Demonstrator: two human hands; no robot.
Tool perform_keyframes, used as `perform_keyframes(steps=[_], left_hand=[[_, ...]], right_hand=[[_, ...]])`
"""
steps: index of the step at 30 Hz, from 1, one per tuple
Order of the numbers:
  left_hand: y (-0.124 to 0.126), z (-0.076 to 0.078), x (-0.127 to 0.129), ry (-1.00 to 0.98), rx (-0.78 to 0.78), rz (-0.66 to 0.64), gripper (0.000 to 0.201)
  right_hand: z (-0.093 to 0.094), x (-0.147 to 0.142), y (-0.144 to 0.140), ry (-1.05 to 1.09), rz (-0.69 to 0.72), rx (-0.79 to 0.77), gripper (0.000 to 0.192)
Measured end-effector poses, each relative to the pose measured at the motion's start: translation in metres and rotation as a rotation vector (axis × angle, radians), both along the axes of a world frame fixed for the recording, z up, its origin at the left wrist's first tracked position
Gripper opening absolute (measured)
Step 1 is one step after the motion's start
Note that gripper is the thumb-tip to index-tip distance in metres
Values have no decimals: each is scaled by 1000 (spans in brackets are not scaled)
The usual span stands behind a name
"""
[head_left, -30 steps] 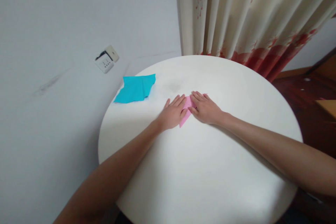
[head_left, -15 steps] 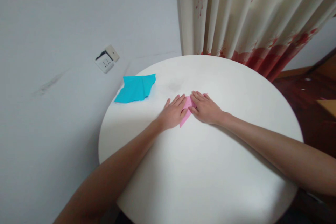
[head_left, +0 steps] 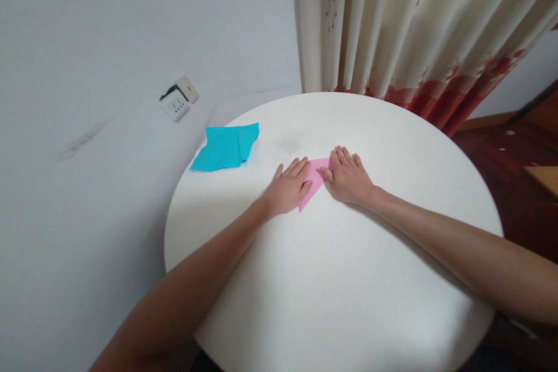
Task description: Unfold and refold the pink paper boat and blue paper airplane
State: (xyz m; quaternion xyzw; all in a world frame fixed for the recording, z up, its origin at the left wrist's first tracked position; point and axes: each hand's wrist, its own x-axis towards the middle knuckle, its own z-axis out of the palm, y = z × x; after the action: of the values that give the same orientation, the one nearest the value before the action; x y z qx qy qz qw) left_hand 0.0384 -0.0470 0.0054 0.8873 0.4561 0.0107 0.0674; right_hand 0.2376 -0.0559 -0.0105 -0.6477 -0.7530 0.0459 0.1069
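A piece of pink paper (head_left: pixel 316 174) lies flat on the white round table (head_left: pixel 331 279), its lower corner pointing towards me. My left hand (head_left: pixel 288 187) rests open on its left part, fingers stretched out and palm down. On its right side my right hand (head_left: pixel 347 175) lies flat with the fingers extended, covering that end. Between the two hands a strip of the pink paper shows; the rest is hidden under them.
A creased blue sheet (head_left: pixel 226 147) lies at the table's far left, by the wall (head_left: pixel 108 70). Wall sockets (head_left: pixel 176 103) sit just above it. A cream and red curtain (head_left: pixel 392 29) hangs behind the table.
My right hand has slid a little to the right over the pink paper, so more of the paper shows between the hands. The left hand has stayed in place.
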Motion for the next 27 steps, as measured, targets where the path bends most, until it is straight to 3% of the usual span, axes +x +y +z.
perform_keyframes(steps=[5,8,12,27], left_hand=[[-1,1,0,-1,-5,1,59],[-1,1,0,-14,-2,2,59],[0,0,0,-27,7,-1,58],[-1,-1,-1,-21,14,0,57]], right_hand=[[2,-1,-1,-34,33,78,69],[4,-2,-2,-43,146,129,65],[3,-3,-3,-30,266,69,63],[1,-1,-2,-16,264,65,66]])
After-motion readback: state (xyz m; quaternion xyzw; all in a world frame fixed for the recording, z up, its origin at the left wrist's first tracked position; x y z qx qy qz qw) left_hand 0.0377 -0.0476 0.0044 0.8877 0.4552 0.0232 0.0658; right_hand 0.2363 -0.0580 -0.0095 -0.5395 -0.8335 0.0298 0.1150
